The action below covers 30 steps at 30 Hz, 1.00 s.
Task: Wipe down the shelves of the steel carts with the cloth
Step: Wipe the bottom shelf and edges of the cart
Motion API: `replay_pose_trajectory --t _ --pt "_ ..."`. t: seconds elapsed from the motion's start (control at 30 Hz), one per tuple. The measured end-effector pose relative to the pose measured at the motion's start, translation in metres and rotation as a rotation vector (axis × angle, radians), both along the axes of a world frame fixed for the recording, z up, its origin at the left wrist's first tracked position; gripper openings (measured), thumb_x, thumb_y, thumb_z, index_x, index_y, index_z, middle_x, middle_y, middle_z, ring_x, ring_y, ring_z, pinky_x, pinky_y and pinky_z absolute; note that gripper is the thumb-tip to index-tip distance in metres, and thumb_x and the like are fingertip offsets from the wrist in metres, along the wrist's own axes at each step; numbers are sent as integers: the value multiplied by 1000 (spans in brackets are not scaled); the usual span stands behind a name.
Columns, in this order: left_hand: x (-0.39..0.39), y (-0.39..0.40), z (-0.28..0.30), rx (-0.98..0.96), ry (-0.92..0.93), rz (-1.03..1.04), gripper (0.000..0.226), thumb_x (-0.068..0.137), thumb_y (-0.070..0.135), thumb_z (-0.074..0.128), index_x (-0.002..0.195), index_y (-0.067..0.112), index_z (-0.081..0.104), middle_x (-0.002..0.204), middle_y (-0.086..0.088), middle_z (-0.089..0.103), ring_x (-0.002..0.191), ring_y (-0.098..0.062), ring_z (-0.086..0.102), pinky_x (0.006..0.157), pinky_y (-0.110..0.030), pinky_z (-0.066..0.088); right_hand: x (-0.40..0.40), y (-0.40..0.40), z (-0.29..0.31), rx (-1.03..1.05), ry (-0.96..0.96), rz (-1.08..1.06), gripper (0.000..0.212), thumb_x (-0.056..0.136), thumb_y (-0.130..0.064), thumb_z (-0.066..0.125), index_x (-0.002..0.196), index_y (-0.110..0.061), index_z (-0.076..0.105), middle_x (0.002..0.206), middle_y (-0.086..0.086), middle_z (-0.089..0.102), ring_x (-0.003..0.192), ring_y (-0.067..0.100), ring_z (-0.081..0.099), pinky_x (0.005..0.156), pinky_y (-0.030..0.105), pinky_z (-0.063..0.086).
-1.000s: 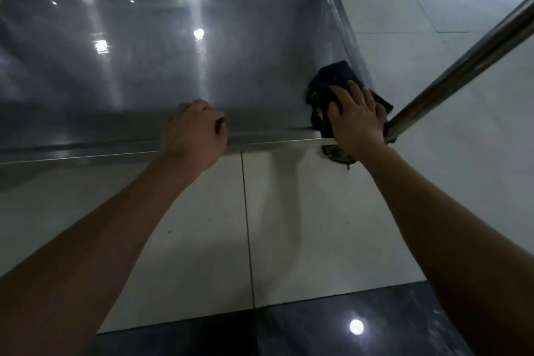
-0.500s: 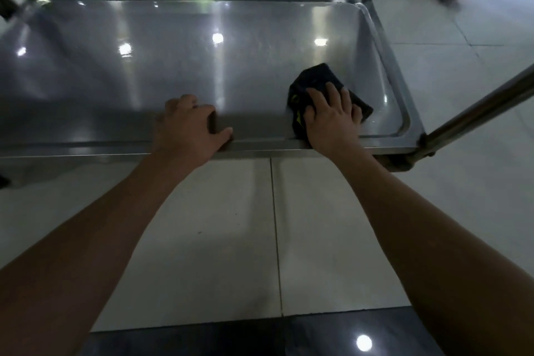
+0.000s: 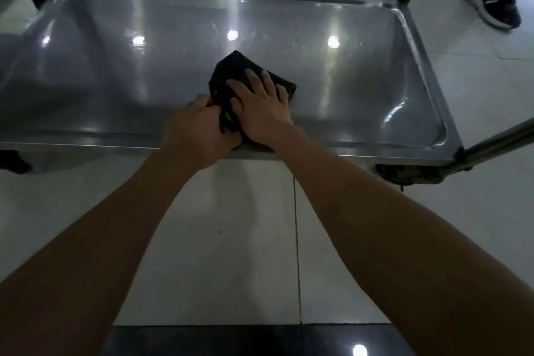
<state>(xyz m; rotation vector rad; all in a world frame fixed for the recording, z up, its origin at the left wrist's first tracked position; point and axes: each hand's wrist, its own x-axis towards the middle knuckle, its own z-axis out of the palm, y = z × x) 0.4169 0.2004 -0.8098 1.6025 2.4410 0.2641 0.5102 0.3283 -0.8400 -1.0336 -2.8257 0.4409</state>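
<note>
Both hands meet at the near edge of the steel cart's lowest shelf (image 3: 361, 72), about midway along it. The right hand (image 3: 261, 107) lies flat on the dark cloth (image 3: 231, 66), fingers straight and spread, pressing it against the shelf. The left hand (image 3: 196, 131) is curled at the near rim, and its fingertips appear to pinch the cloth's near-left corner, though the contact is partly hidden. To wipe well, I would keep the palm flat and the pressure even, run overlapping strokes from one end of the shelf to the other, and work the cloth into the rounded corners and under the raised rim, where grime tends to collect. A sneaker (image 3: 494, 0) stands beyond the far right corner.
</note>
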Motion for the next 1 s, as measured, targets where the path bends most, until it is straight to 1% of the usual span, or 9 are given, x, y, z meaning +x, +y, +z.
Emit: replay_pose_trajectory --t 0.07,0.1,0.23,0.3,0.4,0.6,0.7,0.77,1.0 --pt "4 0 1 -8 20 0 69 74 68 31 105 19 67 108 -5 63 111 -26 54 87 -43 51 7 4 0 11 6 5 47 105 -46 26 151 -39 30 167 4 14 154 31 3 121 53 5" --pt "6 0 2 -1 22 4 67 72 68 33 100 17 66 105 -6 62 108 -27 54 86 -45 51 12 6 1 10 12 1 47 105 -46 26 151 -39 30 167 4 14 154 30 4 121 52 5" --pt "19 10 7 33 2 18 38 69 50 59 84 15 60 99 -9 55 98 -35 53 85 -50 49 53 29 3 6 40 -86 47 105 -45 26 151 -37 31 166 3 16 154 29 5 121 51 4" --pt "30 23 10 32 36 15 28 79 44 61 93 20 62 110 -7 57 106 -35 53 90 -50 48 84 48 3 -6 46 -158 47 105 -45 26 151 -38 31 166 3 16 154 28 4 121 51 3" --pt "48 46 13 31 81 23 40 92 49 57 126 28 63 133 -3 55 124 -31 47 98 -50 44 132 78 3 -18 29 -277 48 104 -47 25 152 -39 29 167 2 16 154 26 3 121 51 2" --pt "76 79 16 -12 85 -39 35 95 56 54 114 28 64 126 -6 55 121 -32 48 97 -57 44 218 120 6 -13 10 -484 48 104 -47 25 152 -39 27 166 0 15 154 26 3 122 51 3" --pt "79 84 16 25 30 -9 36 96 48 56 124 29 65 131 -5 55 122 -32 48 98 -56 44 226 124 8 -19 -1 -498 49 105 -47 24 153 -38 26 167 1 11 154 27 -1 122 51 1" --pt "76 82 18 40 28 -16 33 95 45 58 124 30 67 131 -3 56 123 -31 48 98 -55 44 221 124 8 -21 -1 -506 49 105 -46 24 153 -38 25 167 2 9 154 27 -3 123 52 0" --pt "9 44 21 89 9 123 30 87 51 65 96 23 70 103 -7 62 101 -34 59 87 -52 51 184 124 3 -22 19 -497 48 105 -44 26 152 -38 27 167 4 10 154 29 -3 122 56 0"
